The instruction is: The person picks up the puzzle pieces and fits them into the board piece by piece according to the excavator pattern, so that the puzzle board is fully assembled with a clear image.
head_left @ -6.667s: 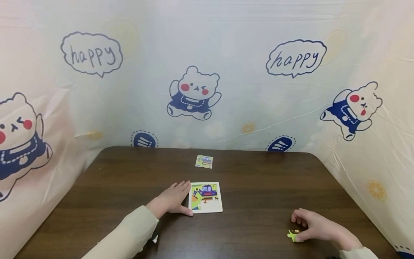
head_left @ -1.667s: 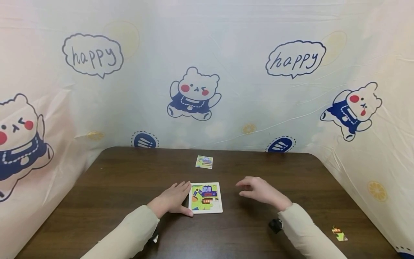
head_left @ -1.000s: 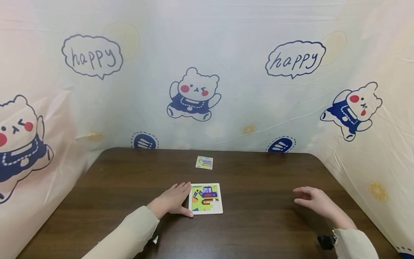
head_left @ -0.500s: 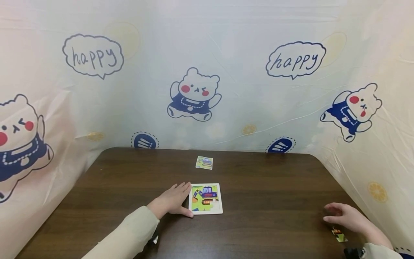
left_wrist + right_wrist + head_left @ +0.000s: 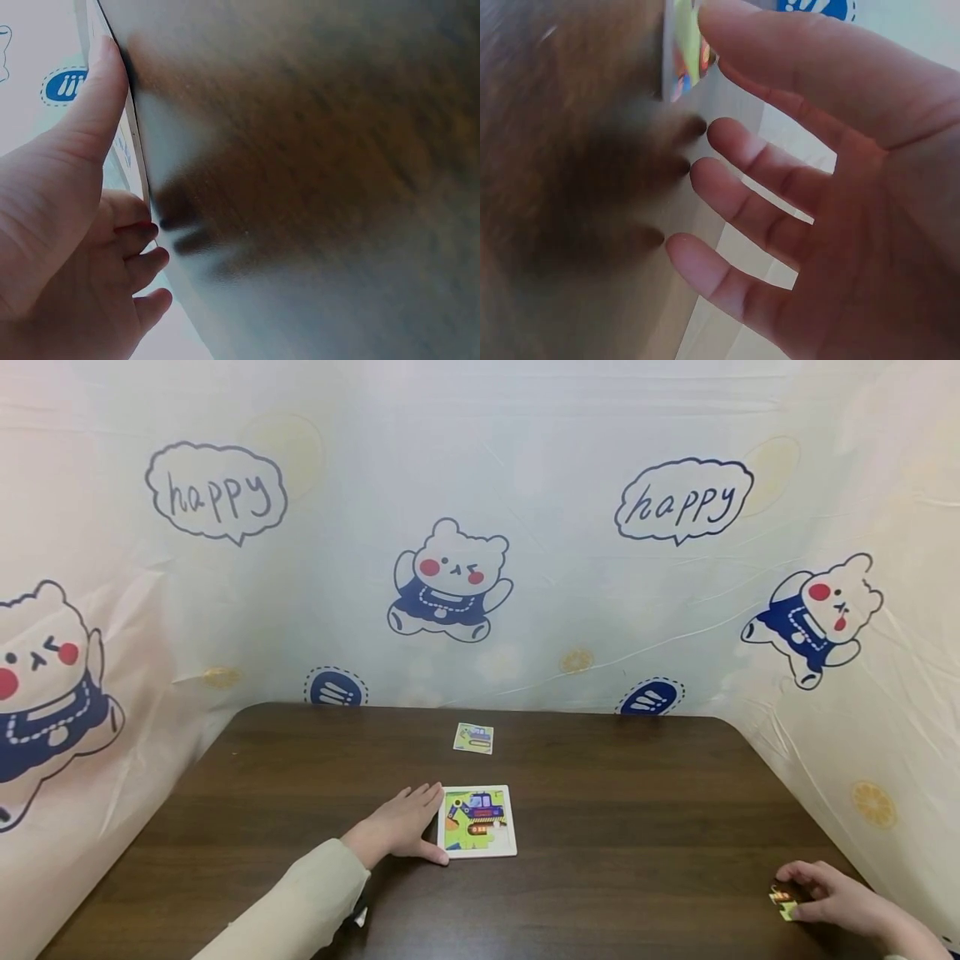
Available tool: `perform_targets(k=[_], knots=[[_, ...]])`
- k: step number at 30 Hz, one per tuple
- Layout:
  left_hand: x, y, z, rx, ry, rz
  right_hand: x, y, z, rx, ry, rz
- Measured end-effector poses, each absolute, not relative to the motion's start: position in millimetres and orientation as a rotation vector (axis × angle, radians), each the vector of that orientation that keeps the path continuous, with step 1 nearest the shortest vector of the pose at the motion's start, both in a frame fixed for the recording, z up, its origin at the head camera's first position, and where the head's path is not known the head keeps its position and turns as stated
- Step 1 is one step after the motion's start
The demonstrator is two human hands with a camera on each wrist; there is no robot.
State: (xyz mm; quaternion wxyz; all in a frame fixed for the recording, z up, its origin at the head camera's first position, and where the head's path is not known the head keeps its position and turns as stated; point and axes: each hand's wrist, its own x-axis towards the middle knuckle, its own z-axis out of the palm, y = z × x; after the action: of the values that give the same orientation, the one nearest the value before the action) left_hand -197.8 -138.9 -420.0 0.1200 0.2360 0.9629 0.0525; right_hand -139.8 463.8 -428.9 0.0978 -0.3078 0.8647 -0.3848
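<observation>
A white-framed jigsaw puzzle [image 5: 512, 839] with an excavator picture lies mid-table; white backing shows at its lower right corner. My left hand [image 5: 401, 825] rests along the frame's left side, fingers straight, thumb at the near corner; in the left wrist view the left hand [image 5: 82, 195] touches the frame edge. At the far right, my right hand [image 5: 840, 897] pinches a green and brown puzzle piece [image 5: 783, 903] by its edges, low at the table. In the right wrist view, the thumb and forefinger are at the puzzle piece [image 5: 686, 45], with the other fingers loosely spread.
A small card [image 5: 474, 737] with the same excavator picture lies behind the puzzle on the brown wooden table [image 5: 615, 810]. A printed curtain [image 5: 570, 568] hangs around the table's back and sides.
A piece held earlier by my right hand now sits in the puzzle's lower middle. My right hand then moved right and took hold of the loose piece. My left hand stayed put.
</observation>
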Motion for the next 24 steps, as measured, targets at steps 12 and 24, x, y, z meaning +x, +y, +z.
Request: perform_targets(k=[12, 24], knots=[[-198, -138, -421, 0.688, 2.815, 0.153, -135, 470, -441, -0.872, 2.760, -1.016], [-198, -138, -419, 0.675, 2.812, 0.137, -129, 461, -429, -0.453, 2.789, -0.955]])
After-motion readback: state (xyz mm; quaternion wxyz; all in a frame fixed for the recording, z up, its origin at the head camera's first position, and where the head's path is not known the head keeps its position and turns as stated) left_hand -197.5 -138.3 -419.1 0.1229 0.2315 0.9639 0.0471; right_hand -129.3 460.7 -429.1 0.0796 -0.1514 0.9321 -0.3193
